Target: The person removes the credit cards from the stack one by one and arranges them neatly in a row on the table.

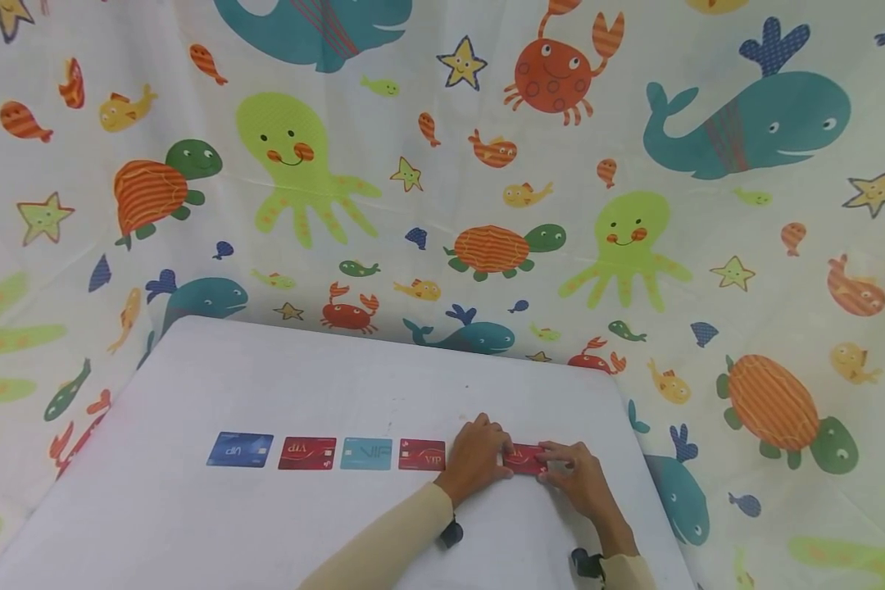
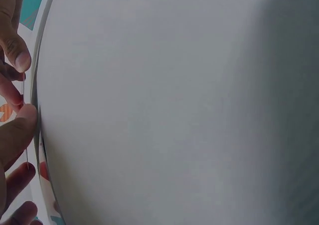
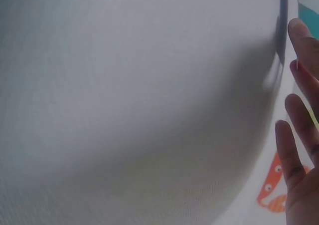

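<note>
A red VIP card (image 1: 524, 460) is at the right end of a row of cards on the white table, with both hands at it. At its left side my left hand (image 1: 478, 456) pinches it between thumb and fingers. My right hand (image 1: 577, 479) pinches its right side, with the other fingers spread. In the left wrist view my left hand (image 2: 15, 140) and the card's thin edge appear at the far left. The right wrist view catches my right hand (image 3: 304, 170) at its right border. Fingers hide parts of the card.
To the left, in a line, lie a dark blue card (image 1: 240, 450), a red card (image 1: 306, 453), a light blue card (image 1: 365, 453) and another red card (image 1: 422, 455). The white table (image 1: 288, 533) ends against a sea-animal patterned curtain (image 1: 413, 205).
</note>
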`<state>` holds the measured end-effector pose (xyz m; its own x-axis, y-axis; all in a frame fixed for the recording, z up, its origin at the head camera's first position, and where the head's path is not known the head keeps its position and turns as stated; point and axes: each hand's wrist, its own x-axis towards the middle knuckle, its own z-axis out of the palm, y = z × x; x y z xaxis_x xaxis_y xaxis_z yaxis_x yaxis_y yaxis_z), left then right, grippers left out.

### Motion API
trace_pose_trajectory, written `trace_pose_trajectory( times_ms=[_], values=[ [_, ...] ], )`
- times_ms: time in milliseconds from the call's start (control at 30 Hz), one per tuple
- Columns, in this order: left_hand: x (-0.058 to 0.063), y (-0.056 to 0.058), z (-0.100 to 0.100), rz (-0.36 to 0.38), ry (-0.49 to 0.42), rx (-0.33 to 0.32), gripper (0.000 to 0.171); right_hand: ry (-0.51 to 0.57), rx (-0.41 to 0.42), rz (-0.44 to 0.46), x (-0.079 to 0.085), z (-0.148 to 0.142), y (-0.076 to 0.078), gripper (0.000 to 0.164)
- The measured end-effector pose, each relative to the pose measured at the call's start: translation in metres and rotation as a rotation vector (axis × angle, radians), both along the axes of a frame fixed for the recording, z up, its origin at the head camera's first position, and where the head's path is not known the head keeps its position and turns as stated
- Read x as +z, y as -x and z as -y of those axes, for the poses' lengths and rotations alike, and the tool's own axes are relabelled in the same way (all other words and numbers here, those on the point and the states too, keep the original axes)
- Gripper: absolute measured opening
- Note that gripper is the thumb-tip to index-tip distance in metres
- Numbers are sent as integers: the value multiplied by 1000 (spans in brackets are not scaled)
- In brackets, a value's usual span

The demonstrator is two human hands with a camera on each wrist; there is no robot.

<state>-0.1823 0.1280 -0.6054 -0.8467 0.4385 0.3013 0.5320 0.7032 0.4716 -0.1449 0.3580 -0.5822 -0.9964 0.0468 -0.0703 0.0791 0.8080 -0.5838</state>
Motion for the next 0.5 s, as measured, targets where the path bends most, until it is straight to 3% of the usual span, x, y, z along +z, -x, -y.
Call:
trace_pose_trajectory(
  times_ms=[500],
  values=[
    [2, -3, -1, -14, -10, -18, 32, -46, -10, -15, -5, 1, -2, 29]
  ],
)
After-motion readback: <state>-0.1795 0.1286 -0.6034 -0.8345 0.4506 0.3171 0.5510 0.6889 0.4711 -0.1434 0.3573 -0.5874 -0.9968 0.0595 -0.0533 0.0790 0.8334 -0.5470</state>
